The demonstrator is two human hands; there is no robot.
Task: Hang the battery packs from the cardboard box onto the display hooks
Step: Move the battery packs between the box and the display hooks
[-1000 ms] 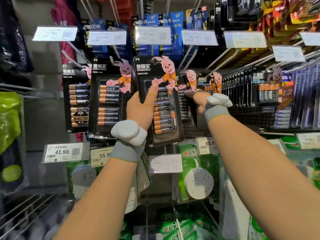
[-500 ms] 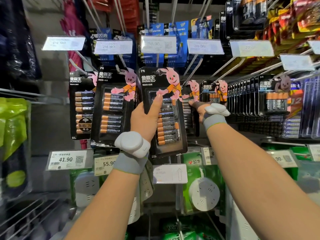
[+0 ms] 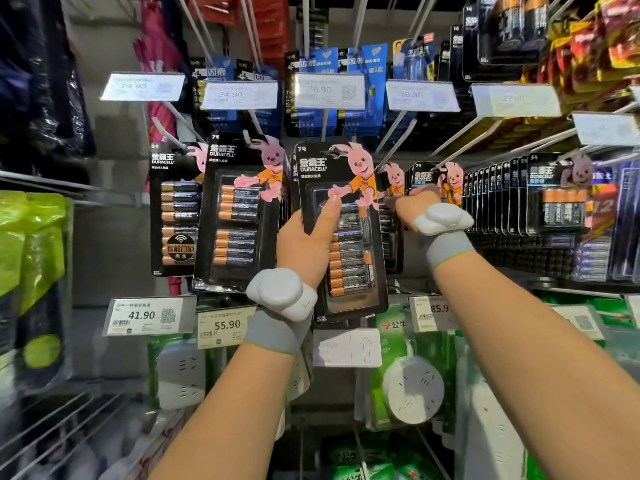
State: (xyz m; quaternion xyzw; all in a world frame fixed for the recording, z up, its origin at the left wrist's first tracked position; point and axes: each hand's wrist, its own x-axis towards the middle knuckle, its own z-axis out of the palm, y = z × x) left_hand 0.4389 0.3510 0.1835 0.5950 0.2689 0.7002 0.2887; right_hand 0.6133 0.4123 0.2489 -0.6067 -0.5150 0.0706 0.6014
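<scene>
Head view: the left hand (image 3: 304,244) grips a battery pack (image 3: 349,271) by its lower left edge, thumb (image 3: 330,216) pressed on the front, and holds it upright against the rack, just right of a hanging pack (image 3: 239,216). Its slot (image 3: 335,154) sits at the tip of a hook (image 3: 325,128); whether the hook has gone through, I cannot tell. The right hand (image 3: 414,202) reaches behind the pack's right edge with its fingers hidden, so its grip cannot be told. The step looks like threading; next the slot needs lining up and the pack sliding back along the hook. The cardboard box is out of sight
</scene>
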